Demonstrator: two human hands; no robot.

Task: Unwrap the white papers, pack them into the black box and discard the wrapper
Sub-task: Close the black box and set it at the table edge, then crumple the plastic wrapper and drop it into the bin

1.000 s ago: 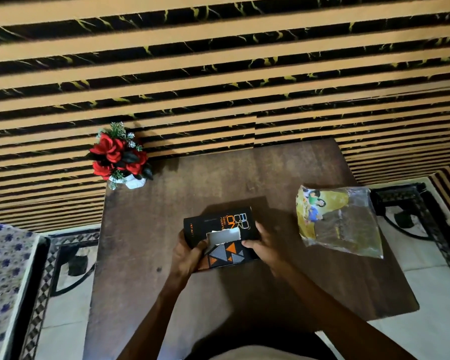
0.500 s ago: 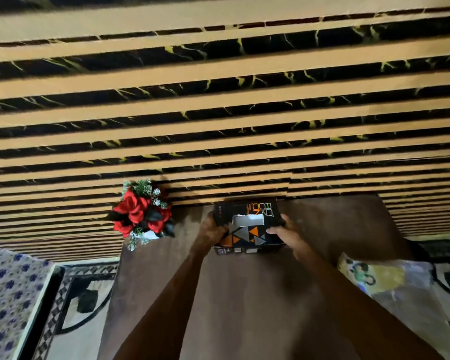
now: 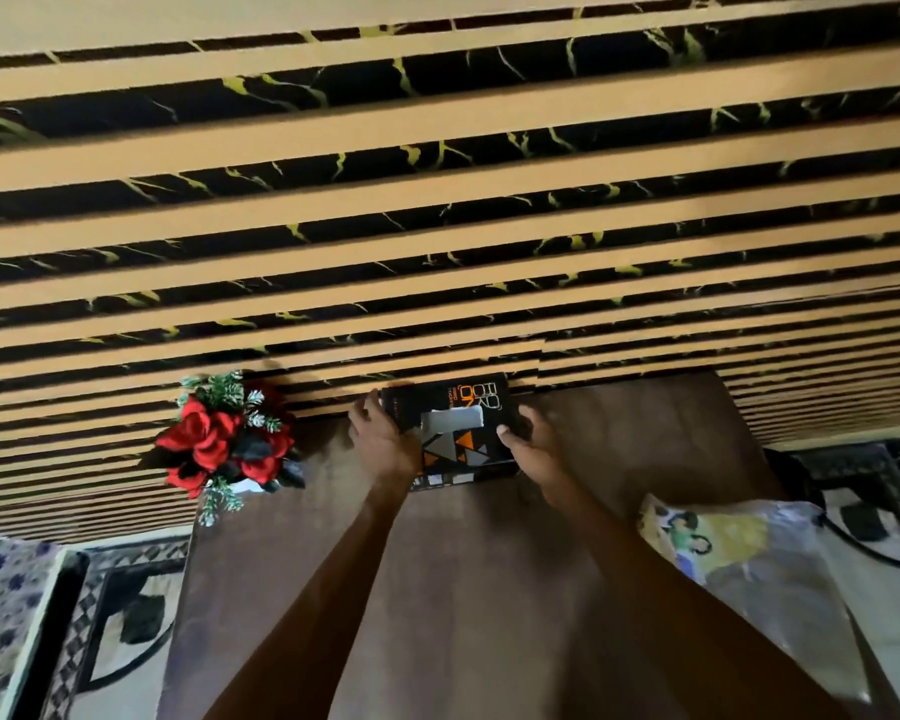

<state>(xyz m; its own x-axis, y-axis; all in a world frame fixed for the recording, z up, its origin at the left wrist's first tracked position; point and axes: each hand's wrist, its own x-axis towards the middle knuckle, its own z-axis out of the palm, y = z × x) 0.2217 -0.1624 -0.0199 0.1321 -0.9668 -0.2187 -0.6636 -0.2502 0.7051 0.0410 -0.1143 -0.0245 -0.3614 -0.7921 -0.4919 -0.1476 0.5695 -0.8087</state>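
Striped wall (image 3: 437,210), brown table (image 3: 489,589)

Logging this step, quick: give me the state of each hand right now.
Left hand: closed on the left end of the black box.
Right hand: closed on the box's right end.

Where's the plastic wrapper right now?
The plastic wrapper lies at the table's right edge, partly overhanging it, near side of the black box, beside the right forearm.
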